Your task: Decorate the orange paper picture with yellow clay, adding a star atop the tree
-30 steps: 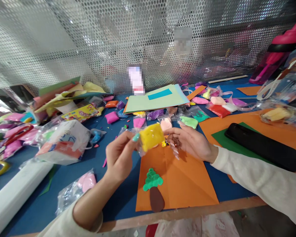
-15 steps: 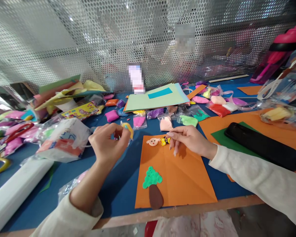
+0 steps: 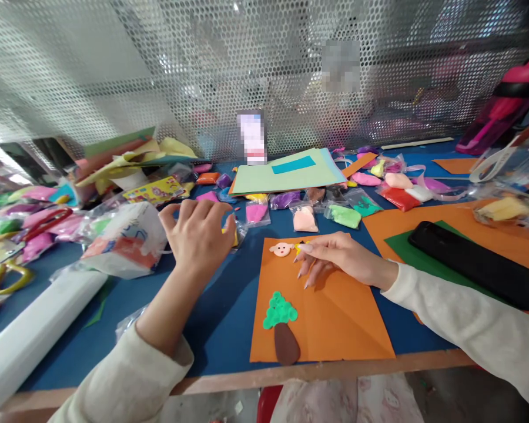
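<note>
My left hand (image 3: 199, 235) is raised above the blue table, left of the orange sheet (image 3: 344, 317). Its fingers are spread and bent, and a bag with yellow clay shows behind the thumb. My right hand (image 3: 335, 258) rests over the sheet's top part, thumb and index finger at the yellow clay bee (image 3: 300, 245), which they partly cover; whether they grip it is unclear. Beside it lies a pale pink clay face (image 3: 283, 249). Lower on the sheet is a clay tree with a green crown (image 3: 280, 310) and brown trunk (image 3: 286, 344).
Several clay packets, such as a peach one (image 3: 305, 218), line the back below stacked pale green paper (image 3: 291, 176). A black phone (image 3: 476, 264) lies at right. To the left are a white box (image 3: 39, 329), a crumpled bag (image 3: 126, 239) and yellow-handled scissors (image 3: 9, 278).
My left hand's fingers have opened out from a curled pinch. My right hand has shifted slightly over the bee, covering more of it. The whole view has moved a little.
</note>
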The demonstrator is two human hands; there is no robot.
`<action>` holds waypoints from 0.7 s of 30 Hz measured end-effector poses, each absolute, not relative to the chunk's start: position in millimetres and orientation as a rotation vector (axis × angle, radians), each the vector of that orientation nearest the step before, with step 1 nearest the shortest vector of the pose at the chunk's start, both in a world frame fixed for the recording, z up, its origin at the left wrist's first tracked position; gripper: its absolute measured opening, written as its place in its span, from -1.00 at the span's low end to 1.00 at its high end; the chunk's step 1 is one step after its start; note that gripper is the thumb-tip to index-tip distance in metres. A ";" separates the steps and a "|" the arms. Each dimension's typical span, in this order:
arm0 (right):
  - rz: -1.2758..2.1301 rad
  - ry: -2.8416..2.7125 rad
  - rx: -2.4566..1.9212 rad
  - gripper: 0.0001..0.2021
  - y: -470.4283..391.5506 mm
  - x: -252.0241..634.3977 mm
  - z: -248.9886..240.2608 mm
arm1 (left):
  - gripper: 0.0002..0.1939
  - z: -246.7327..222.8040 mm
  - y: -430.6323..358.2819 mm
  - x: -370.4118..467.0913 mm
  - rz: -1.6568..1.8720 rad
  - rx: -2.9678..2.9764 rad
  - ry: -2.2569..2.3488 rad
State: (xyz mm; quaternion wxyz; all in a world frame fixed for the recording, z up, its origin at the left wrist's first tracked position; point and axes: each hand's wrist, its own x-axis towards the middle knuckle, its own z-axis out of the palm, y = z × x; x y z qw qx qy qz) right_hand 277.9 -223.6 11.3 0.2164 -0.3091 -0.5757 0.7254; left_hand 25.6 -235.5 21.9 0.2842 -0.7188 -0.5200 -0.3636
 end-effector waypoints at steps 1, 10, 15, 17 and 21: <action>2.054 -1.567 -0.856 -0.57 -223.8 278.0 11.6 | -0.98 22.9 -238.1 28.9 -0.976 -1.994 -1.311; 2.194 -1.548 -0.534 -0.46 -226.2 276.1 12.0 | -0.86 15.5 -253.3 72.6 -0.959 -2.522 -0.771; 1.995 -1.798 -0.728 -0.38 -216.6 274.1 28.2 | -0.93 15.4 -251.1 65.3 -1.032 -2.507 -0.800; 1.593 -1.941 -0.834 -0.43 -205.6 272.0 42.7 | -0.92 16.9 -252.1 63.3 -1.070 -2.482 -0.826; 0.275 -2.467 -1.048 -0.66 -169.6 267.3 68.1 | -0.92 18.8 -253.9 60.7 -1.132 -2.418 -0.875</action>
